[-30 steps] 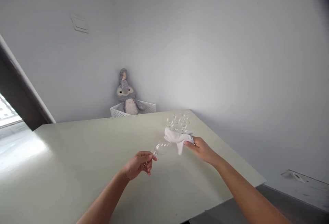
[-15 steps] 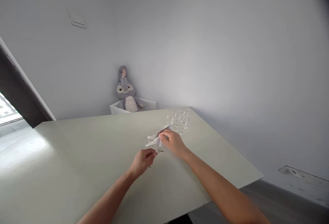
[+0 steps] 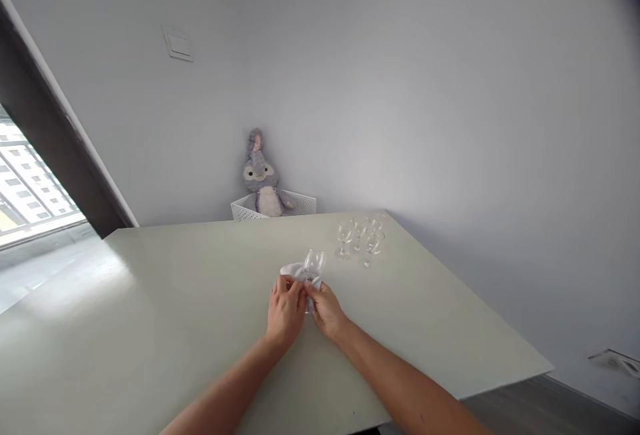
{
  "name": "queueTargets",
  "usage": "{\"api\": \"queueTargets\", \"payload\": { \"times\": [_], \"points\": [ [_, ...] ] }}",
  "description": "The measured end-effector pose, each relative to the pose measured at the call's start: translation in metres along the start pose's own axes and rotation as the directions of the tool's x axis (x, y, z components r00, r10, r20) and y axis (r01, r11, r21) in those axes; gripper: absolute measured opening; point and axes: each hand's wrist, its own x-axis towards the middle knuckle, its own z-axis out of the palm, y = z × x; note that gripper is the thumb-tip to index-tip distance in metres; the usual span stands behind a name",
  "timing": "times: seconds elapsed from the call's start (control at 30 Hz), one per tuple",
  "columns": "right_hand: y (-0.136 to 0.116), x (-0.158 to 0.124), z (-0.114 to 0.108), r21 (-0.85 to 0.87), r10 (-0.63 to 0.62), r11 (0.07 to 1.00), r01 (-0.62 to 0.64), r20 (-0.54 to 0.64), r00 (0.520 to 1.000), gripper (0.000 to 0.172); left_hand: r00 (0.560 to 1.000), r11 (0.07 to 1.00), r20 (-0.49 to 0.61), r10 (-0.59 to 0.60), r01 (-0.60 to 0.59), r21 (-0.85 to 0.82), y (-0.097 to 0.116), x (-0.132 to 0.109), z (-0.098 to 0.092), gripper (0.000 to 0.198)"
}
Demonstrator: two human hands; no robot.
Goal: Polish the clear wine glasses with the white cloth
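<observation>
A small clear stemmed glass (image 3: pixel 315 262) stands roughly upright between my hands, bowl up, its foot low near the table. A white cloth (image 3: pixel 291 270) is bunched about its stem, just under the bowl. My left hand (image 3: pixel 285 310) is closed, fingertips pinching the cloth at the stem's left side. My right hand (image 3: pixel 327 310) is closed on the cloth around the stem from the right, thumb toward the left fingers. Fingers and cloth hide most of the stem. Beyond my right hand stand several similar stemmed glasses (image 3: pixel 344 235) in a group.
All of this is on a pale, glossy table (image 3: pixel 190 302). Behind its far edge, a grey plush toy (image 3: pixel 267 198) sits in a white perforated basket (image 3: pixel 304 204). Walls meet behind the table, and a window (image 3: pixel 35 175) is at the left. The table's right edge slants toward me.
The glass has come upright, with its bowl now bare of cloth. The cloth has gone from the bowl down to the stem, and my hands have come together. The view has shifted left.
</observation>
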Motion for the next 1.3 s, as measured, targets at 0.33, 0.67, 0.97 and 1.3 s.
{"api": "queueTargets", "payload": {
  "times": [0.33,0.67,0.97,1.3],
  "points": [
    [-0.024,-0.009,-0.020,-0.026,0.412,0.906,-0.423,0.289,0.864,0.031,0.802,0.261,0.589,-0.101,0.593,-0.762,0.000,0.017,-0.020,0.055],
    [-0.042,-0.004,-0.027,-0.670,-0.328,0.702,0.241,-0.004,0.945,0.049,0.647,0.060,0.427,-0.631,0.589,-0.806,-0.040,0.036,-0.020,0.030],
    [-0.020,-0.013,-0.014,-0.823,-0.413,0.430,0.371,0.187,0.891,0.046,0.802,0.092,0.411,-0.433,0.493,-0.865,-0.004,0.015,-0.009,0.032],
    [-0.020,-0.003,-0.013,-0.216,0.046,0.974,-0.070,-0.110,0.993,0.045,0.999,0.670,0.011,0.030,-0.012,-0.742,0.031,-0.005,-0.018,0.043]
  ]
}}
